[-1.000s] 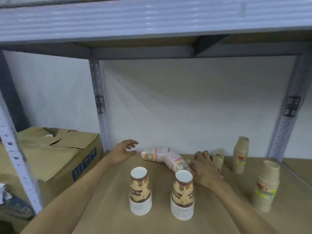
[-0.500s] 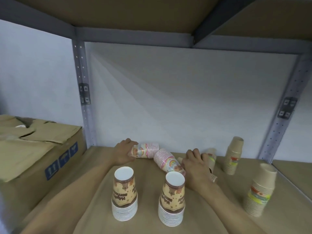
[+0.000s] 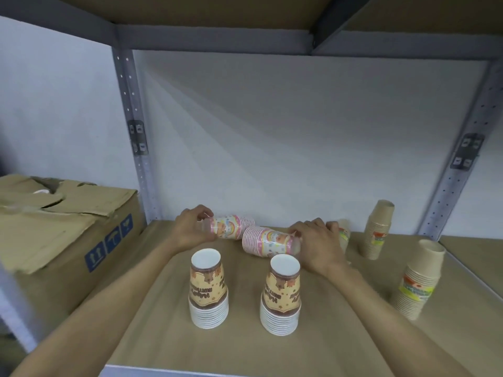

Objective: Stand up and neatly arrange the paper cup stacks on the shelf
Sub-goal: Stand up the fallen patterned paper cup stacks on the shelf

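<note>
Since half a second ago the right hand (image 3: 317, 247) has closed on the end of the nearer pink cup stack (image 3: 268, 242); the left hand (image 3: 190, 229) still grips the far pink cup stack (image 3: 231, 230). Both stacks lie on their sides at the back of the shelf (image 3: 245, 346). Two brown-printed cup stacks (image 3: 208, 291) stand upside down in front.
</note>
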